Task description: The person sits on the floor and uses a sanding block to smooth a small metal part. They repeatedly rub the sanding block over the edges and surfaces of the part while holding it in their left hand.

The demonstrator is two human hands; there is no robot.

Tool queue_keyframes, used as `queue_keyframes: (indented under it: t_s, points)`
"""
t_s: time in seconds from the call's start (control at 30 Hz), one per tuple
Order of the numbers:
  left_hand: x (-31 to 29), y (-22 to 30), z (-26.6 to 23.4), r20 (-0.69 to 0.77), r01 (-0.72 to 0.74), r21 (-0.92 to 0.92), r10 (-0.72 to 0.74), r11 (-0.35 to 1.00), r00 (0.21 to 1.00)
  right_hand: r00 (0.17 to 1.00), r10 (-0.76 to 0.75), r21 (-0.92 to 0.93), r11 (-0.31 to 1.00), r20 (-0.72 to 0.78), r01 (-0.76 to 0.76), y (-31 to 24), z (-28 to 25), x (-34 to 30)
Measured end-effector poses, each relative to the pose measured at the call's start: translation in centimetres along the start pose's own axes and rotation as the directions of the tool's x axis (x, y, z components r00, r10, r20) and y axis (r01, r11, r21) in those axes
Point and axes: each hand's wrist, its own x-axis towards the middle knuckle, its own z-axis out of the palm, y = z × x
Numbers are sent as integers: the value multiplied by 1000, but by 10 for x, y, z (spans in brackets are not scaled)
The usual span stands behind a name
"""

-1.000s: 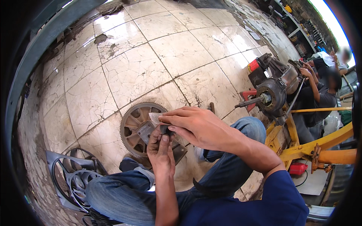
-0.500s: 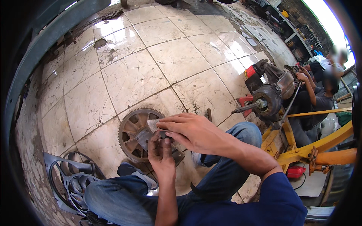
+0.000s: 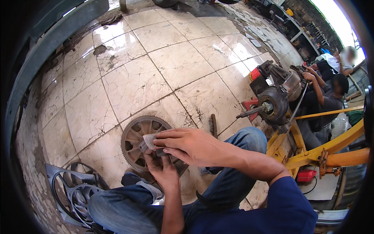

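My left hand point(image 3: 163, 168) is closed round a flat grey metal part point(image 3: 143, 147), its thumb and fingers pinching it from below. My right hand point(image 3: 191, 145) lies across the top of that part with its fingers together. Under its fingertips sticks out a light grey piece of sandpaper point(image 3: 149, 140), pressed against the metal. Beneath both hands a large toothed flywheel point(image 3: 132, 134) lies on the floor, partly covered by them. The lower side of the held part is hidden by my fingers.
A wire brush point(image 3: 212, 125) lies beyond my right knee. A fan shroud point(image 3: 74, 191) rests at the left wall. At right, a greasy gearbox-like assembly point(image 3: 272, 103) stands beside a yellow frame point(image 3: 307, 158); a co-worker point(image 3: 329, 93) crouches behind it. A red case point(image 3: 306, 175) sits lower right.
My right hand has slid down and to the left over the metal part, carrying the sandpaper with it. My left hand has tilted the part and dropped slightly, uncovering the wire brush.
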Motion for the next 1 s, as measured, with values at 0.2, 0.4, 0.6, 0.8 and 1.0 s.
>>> queue_keyframes:
  t_s: [0.2, 0.4, 0.6, 0.8, 1.0]
  points:
    - [10, 2, -9, 3, 264, -144, -267, 954, 964, 999, 33, -37, 999, -12, -33, -2, -1, -2]
    - [12, 4, 4, -66, 292, -234, -314, 927, 947, 997, 40, -140, 989, -70, -49, 5, 4, -3]
    - [12, -1, -1, -14, 199, -235, -208, 951, 978, 995, 71, -66, 995, -64, -75, 2, 8, -4]
    - [6, -6, 2, 8, 107, -65, -107, 992, 994, 998, 40, -43, 998, -44, -42, 11, 14, -1]
    - [10, 2, -1, -35, 144, -50, -146, 988, 989, 999, 12, -52, 999, -31, -14, 5, 16, -3]
